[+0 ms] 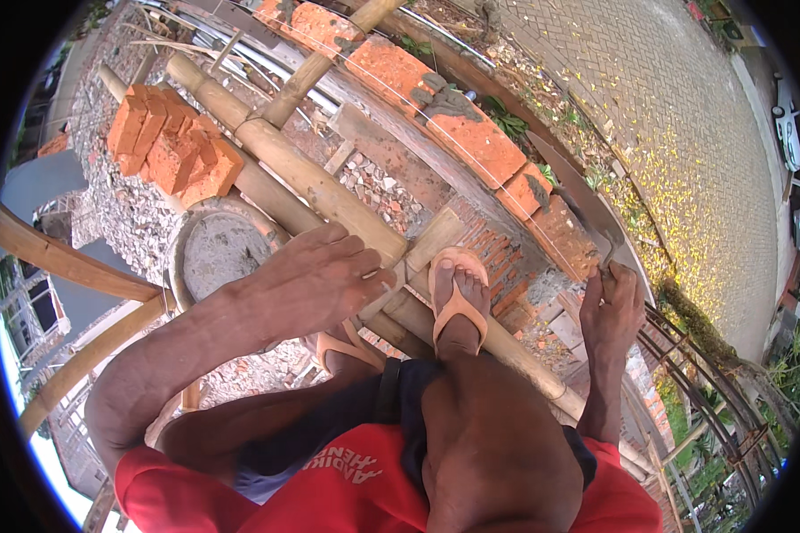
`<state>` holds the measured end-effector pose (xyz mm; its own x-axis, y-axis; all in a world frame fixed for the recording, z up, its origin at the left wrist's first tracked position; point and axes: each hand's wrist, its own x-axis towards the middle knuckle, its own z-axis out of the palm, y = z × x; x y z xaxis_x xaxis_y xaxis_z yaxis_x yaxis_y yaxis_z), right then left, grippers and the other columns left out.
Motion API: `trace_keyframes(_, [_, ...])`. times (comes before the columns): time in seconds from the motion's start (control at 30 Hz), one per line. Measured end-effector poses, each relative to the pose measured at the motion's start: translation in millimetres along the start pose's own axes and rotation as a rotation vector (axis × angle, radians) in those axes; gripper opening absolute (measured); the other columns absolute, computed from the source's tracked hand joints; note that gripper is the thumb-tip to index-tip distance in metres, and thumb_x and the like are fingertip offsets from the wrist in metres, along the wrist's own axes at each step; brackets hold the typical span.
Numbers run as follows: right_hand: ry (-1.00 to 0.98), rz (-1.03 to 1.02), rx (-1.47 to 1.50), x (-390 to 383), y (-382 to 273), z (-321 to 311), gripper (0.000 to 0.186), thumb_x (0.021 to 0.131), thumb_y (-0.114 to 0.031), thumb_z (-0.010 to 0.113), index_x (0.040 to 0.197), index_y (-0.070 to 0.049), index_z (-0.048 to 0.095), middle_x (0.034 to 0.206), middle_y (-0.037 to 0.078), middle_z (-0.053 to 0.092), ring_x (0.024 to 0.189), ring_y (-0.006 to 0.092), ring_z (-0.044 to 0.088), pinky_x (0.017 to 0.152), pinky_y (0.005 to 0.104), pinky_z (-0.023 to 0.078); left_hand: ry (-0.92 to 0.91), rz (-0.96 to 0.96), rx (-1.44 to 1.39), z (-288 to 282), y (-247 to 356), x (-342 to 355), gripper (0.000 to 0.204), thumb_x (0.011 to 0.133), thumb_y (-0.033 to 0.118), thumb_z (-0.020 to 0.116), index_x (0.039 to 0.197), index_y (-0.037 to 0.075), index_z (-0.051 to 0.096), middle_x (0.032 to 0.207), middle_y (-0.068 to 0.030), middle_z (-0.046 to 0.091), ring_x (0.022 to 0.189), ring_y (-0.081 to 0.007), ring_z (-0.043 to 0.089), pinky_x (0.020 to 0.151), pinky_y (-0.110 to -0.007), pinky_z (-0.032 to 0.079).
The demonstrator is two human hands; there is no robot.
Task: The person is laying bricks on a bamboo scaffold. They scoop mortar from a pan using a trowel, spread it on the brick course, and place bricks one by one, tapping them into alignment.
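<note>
My right hand (pixel 615 302) is closed around a trowel (pixel 596 206). Its long dark blade lies along the outer side of the brick row (pixel 476 147), close to the end brick (pixel 560 233). A taut white string runs along these orange bricks, and grey mortar (pixel 453 105) sits in lumps on some of them. My left hand (pixel 333 274) hangs over the bamboo poles (pixel 320 195) with its fingers curled in; nothing shows in it, though its palm is hidden. Beside my left forearm stands a round tub of grey mortar (pixel 222 253).
Loose orange bricks (pixel 173 147) are stacked behind the tub. My sandalled foot (pixel 460 298) rests on the bamboo scaffold above rubble. Steel reinforcing bars (pixel 707 404) stick out at the right. Past the wall lies a paved road (pixel 684 178) with yellow leaves.
</note>
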<state>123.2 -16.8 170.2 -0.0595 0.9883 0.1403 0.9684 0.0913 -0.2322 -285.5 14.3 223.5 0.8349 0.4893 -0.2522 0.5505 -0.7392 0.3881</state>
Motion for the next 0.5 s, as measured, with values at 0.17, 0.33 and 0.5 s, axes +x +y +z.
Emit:
trace_keyframes(0.17, [0.002,-0.204,0.237,44,-64,-10,0.022,0.090,-0.006,0.074,0.106,0.000,0.061,0.097,0.018,0.062,0.088,0.0383,0.062,0.075,0.0500,0.049,0.331,-1.008,-0.429,-27,11,-153,0.035,0.105,0.023,0.058,0.130,-0.001,0.062,0.123,-0.0208,0.067,0.116,-0.0349,0.064,0.103,-0.048,0.048])
trace_keyframes(0.33, [-0.198,-0.700,0.300,87,-162,14,0.026,0.085,-0.009,0.073,0.107,0.000,0.063,0.097,0.015,0.061,0.087,0.0329,0.062,0.077,0.0448,0.049,0.915,-1.599,-0.524,99,11,-249,0.060,0.107,0.042,0.057,0.144,-0.005,0.051,0.139,-0.0217,0.059,0.130,-0.0308,0.056,0.109,-0.044,0.044])
trace_keyframes(0.5, [-0.032,-1.205,-0.062,114,-280,15,0.024,0.078,-0.015,0.069,0.096,0.001,0.068,0.094,0.012,0.062,0.085,0.0247,0.061,0.073,0.0375,0.048,1.578,-1.329,-1.489,202,32,-238,0.071,0.108,0.052,0.052,0.154,-0.001,0.044,0.149,-0.0158,0.054,0.138,-0.0259,0.049,0.115,-0.039,0.041])
